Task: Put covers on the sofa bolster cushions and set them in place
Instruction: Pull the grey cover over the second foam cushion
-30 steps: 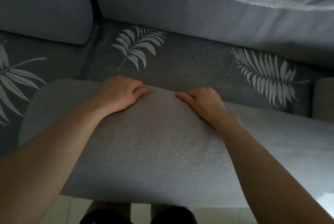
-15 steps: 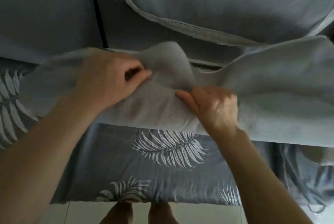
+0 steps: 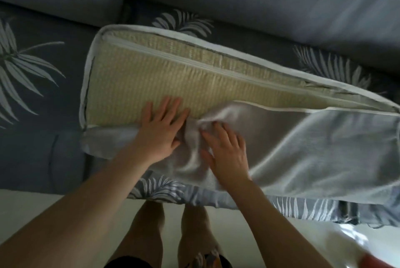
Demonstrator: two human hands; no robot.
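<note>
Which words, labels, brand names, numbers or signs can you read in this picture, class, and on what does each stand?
None can be read.
The cushion, its cover and the sofa carry no writing; the sofa shows only a leaf print.
No label shows by the zip.
The left hand and right hand lie flat on plain cloth.

The long cushion [image 3: 173, 77] fills the middle of the frame, lying across the sofa seat [image 3: 43, 148]. Both hands press flat on its near edge: the left hand [image 3: 161, 131] at centre, the right hand [image 3: 227, 155] just beside it, bunched grey cover [image 3: 313, 148] between them. Open seat lies at the left of the frame. The back cushions [image 3: 259, 3] wall off the top.
</note>
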